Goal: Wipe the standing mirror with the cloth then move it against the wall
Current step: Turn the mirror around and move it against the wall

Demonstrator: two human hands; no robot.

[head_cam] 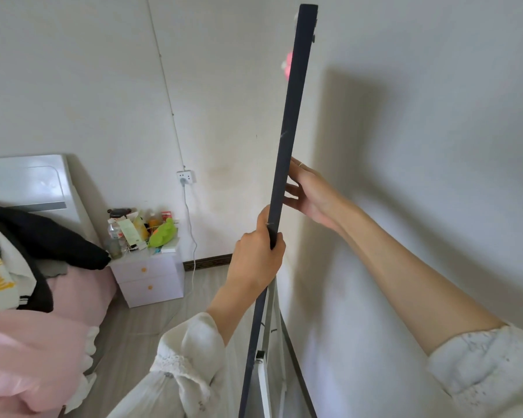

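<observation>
The standing mirror [293, 116] shows edge-on, a tall dark frame running from the top of the view down to the bottom centre, close to the white wall [420, 146] on the right. My left hand [258, 257] grips the frame's near edge at mid height. My right hand [307, 193] reaches behind the frame, with its fingers hidden by the edge, so I cannot tell how they lie. A white stand leg [264, 384] shows behind the mirror's foot. A pink thing [288, 66] peeks out from behind the frame high up. No cloth is in view.
A bed with pink bedding [43, 342] and dark clothes [43, 236] fills the left. A lilac nightstand [151, 279] crowded with bottles stands in the corner. A cable [191, 233] hangs from a wall socket [185, 177]. Wood floor [151, 315] lies between bed and mirror.
</observation>
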